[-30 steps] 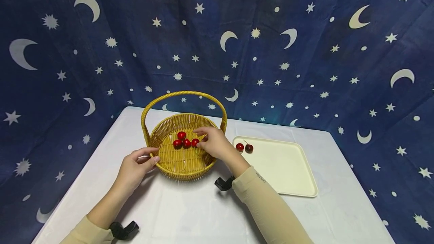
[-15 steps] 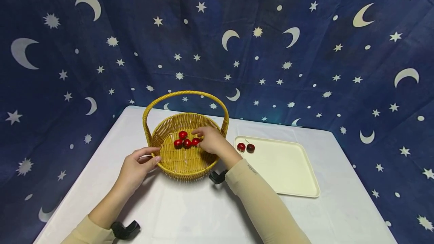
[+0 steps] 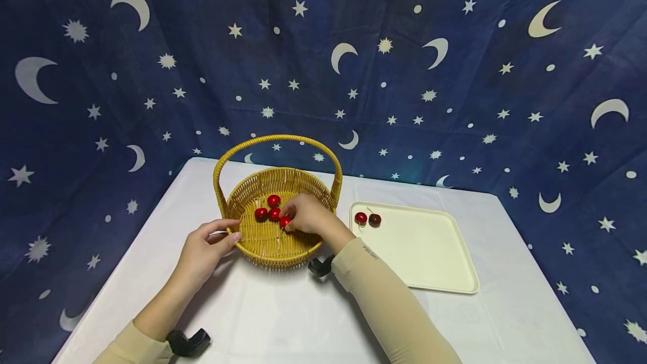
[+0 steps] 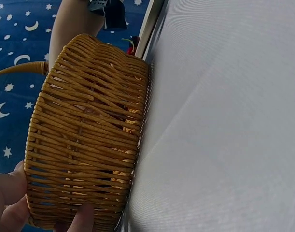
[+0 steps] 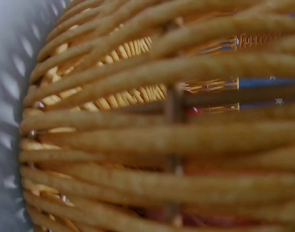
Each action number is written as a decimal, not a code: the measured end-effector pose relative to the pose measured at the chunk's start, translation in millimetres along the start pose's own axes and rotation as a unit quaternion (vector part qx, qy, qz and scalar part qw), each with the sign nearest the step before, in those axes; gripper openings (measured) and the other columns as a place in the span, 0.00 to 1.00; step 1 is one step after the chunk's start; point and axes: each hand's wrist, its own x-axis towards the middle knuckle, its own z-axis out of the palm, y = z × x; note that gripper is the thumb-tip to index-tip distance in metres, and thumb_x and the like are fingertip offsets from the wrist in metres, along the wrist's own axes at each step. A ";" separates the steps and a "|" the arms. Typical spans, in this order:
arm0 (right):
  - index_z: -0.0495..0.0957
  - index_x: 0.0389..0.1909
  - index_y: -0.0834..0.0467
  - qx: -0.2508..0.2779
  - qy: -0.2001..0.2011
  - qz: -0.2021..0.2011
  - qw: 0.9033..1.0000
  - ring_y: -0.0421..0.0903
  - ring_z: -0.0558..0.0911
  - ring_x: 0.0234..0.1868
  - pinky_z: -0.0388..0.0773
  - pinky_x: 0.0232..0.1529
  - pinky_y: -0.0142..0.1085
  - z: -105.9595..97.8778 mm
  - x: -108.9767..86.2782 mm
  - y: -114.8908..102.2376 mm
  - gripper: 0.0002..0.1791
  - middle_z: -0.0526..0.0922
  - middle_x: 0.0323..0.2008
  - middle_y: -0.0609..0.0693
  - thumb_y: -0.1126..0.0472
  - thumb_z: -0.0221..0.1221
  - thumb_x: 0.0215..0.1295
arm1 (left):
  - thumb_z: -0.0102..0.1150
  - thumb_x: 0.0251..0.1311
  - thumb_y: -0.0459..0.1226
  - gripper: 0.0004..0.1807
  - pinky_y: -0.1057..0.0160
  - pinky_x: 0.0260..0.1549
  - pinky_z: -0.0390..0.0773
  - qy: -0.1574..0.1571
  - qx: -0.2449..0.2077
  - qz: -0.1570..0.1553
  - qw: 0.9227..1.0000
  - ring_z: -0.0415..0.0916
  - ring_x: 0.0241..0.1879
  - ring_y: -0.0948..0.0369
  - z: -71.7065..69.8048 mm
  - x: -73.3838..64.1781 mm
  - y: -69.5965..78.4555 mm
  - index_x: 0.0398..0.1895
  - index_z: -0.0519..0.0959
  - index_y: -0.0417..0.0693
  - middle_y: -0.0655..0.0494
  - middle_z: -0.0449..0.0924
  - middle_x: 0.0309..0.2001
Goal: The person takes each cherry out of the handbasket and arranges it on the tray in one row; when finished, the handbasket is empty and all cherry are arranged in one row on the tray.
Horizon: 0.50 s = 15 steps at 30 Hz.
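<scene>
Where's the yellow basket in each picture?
Head view: the basket sits left of centre, below the middle.
Left wrist view: the basket fills much of the left half, side-on.
Right wrist view: the basket fills most of the picture, very close up.
Shared landmark: the starry blue cloth, peeking through gaps in the right wrist view.

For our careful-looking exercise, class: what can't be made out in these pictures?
Head: the cherry at the right grip, which partly covers it.
Head: sleeve lettering, too small.
Left wrist: left grip, cut off by frame edges.
Right wrist: right grip, mostly hidden behind the blurred wicker basket.
</scene>
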 end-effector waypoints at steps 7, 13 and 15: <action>0.91 0.49 0.51 0.020 -0.002 -0.026 0.999 0.40 0.85 0.41 0.84 0.43 0.32 -2.1 -2.3 -2.9 0.17 0.92 0.46 0.45 0.69 0.76 0.60 | 0.71 0.71 0.37 0.23 0.73 0.45 0.89 0.000 -0.001 0.002 1.000 0.85 0.54 0.61 1.0 0.8 0.0 0.66 0.83 0.41 0.41 0.74 0.68; 0.90 0.49 0.50 0.052 0.020 -0.035 0.998 0.40 0.85 0.43 0.85 0.44 0.33 -7.8 -11.7 -5.8 0.17 0.90 0.48 0.45 0.68 0.76 0.61 | 0.71 0.71 0.37 0.23 0.73 0.45 0.89 0.004 0.001 0.000 1.000 0.84 0.54 0.61 1.0 0.2 0.0 0.66 0.83 0.40 0.41 0.74 0.68; 0.90 0.49 0.49 0.070 0.030 -0.036 0.996 0.42 0.85 0.43 0.85 0.42 0.33 -11.6 -17.9 -8.1 0.17 0.90 0.48 0.45 0.67 0.76 0.61 | 0.72 0.71 0.38 0.23 0.73 0.45 0.89 0.005 0.003 0.001 1.000 0.84 0.54 0.62 0.8 -0.1 -0.1 0.66 0.83 0.40 0.41 0.75 0.68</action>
